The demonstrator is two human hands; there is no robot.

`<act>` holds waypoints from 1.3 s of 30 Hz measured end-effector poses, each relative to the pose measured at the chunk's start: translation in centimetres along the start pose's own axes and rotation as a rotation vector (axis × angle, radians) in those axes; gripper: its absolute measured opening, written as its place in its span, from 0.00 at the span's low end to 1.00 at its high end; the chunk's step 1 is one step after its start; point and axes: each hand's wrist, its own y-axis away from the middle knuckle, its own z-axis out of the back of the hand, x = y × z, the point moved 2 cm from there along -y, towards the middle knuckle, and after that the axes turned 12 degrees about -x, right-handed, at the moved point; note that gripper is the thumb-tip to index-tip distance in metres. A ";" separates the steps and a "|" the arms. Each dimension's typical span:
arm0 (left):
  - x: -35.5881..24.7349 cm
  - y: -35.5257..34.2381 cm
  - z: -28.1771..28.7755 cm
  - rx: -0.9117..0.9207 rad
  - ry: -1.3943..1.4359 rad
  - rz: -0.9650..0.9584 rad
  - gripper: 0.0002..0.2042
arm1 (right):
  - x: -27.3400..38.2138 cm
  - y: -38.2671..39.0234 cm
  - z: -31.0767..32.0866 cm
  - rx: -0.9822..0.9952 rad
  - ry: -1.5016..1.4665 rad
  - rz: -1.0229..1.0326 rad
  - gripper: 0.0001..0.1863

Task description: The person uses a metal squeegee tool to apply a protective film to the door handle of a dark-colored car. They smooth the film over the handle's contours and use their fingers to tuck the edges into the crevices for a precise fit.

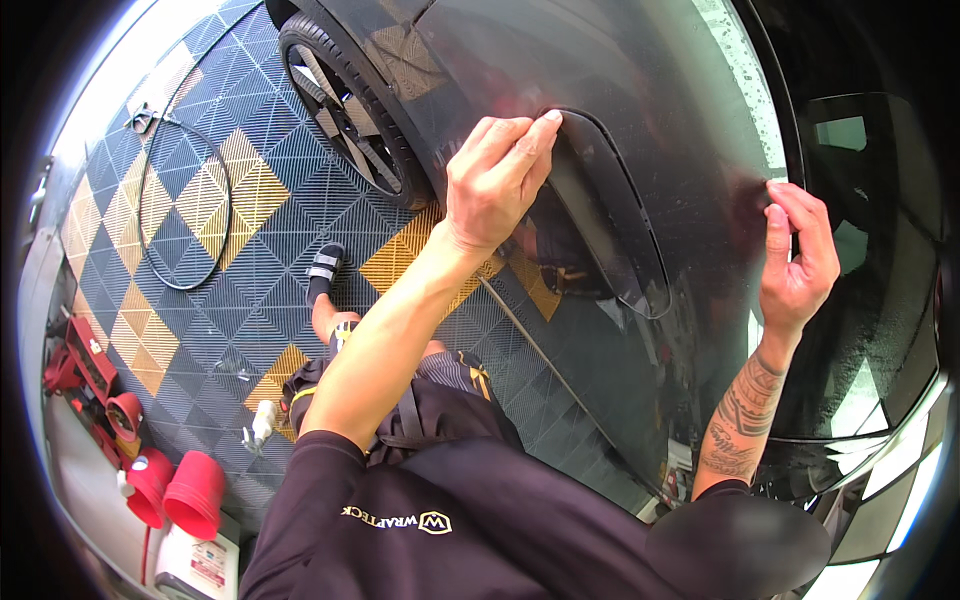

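The glossy dark side panel of a car [690,180] fills the area in front of me. Set into it is a rounded flap [610,200] with a dark gap along its edge. My left hand [495,180] is closed in a pinch at the flap's upper left corner, thumb and fingertips at the panel. Higher up the body, beside the dark glass [850,270], my right hand [803,245] pinches at the panel's edge, with its other fingers curled. Whatever lies between the fingertips of either hand is too thin or hidden to make out.
A car wheel [350,110] stands at the upper left. On the patterned tile floor [240,190] lie a black hose [228,190] and a white spray bottle [262,422]. Red buckets [195,490], a white jug [195,560] and red equipment [95,370] stand at lower left.
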 end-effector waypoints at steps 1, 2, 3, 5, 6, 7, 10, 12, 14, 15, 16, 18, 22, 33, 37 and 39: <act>0.0 0.1 -0.2 -0.017 -0.004 -0.016 0.14 | -0.6 0.1 0.2 0.003 -0.004 0.022 0.05; 0.1 0.1 -0.3 -0.032 -0.011 -0.033 0.14 | -1.2 0.4 0.1 -0.017 -0.028 0.021 0.05; 0.2 0.1 -0.4 -0.047 -0.016 -0.050 0.14 | -1.8 0.7 0.1 -0.036 -0.051 0.020 0.05; 0.2 0.2 -0.4 -0.070 -0.013 -0.086 0.13 | -2.6 1.1 -0.1 -0.055 -0.107 -0.009 0.06; 0.2 0.3 -0.5 -0.080 -0.010 -0.099 0.13 | -2.8 1.1 0.0 -0.053 -0.139 -0.038 0.06; 0.2 0.4 -0.7 -0.088 -0.005 -0.113 0.13 | -3.0 1.2 0.2 -0.052 -0.170 -0.067 0.06; 0.4 0.7 -0.5 -0.109 -0.026 -0.173 0.13 | -3.1 1.3 0.1 -0.038 -0.231 -0.080 0.07; 0.3 0.9 -0.7 -0.113 -0.037 -0.178 0.13 | -3.3 1.3 0.2 -0.034 -0.253 -0.077 0.07; 0.3 1.0 -0.9 -0.124 -0.048 -0.186 0.13 | -3.3 1.4 0.4 -0.027 -0.258 -0.084 0.07; 0.3 1.1 -1.0 -0.133 -0.053 -0.191 0.13 | -3.3 1.5 0.4 -0.024 -0.261 -0.087 0.07; 0.3 1.1 -1.1 -0.142 -0.058 -0.195 0.13 | -3.6 1.6 0.3 -0.011 -0.244 -0.069 0.09; 0.3 1.2 -1.2 -0.141 -0.067 -0.183 0.13 | -3.7 1.6 0.3 -0.010 -0.241 -0.071 0.09; 0.2 1.3 -1.2 -0.136 -0.056 -0.146 0.13 | -3.6 1.6 0.2 -0.015 -0.256 -0.078 0.09; 0.5 0.7 -1.0 -0.132 -0.027 -0.167 0.12 | -3.5 1.4 0.3 -0.011 -0.256 -0.079 0.09; 0.4 0.7 -1.1 -0.139 -0.022 -0.186 0.12 | -3.5 1.4 0.5 -0.002 -0.268 -0.092 0.09; 0.3 0.6 -1.0 -0.118 -0.022 -0.172 0.12 | -3.5 1.4 0.5 -0.005 -0.259 -0.093 0.09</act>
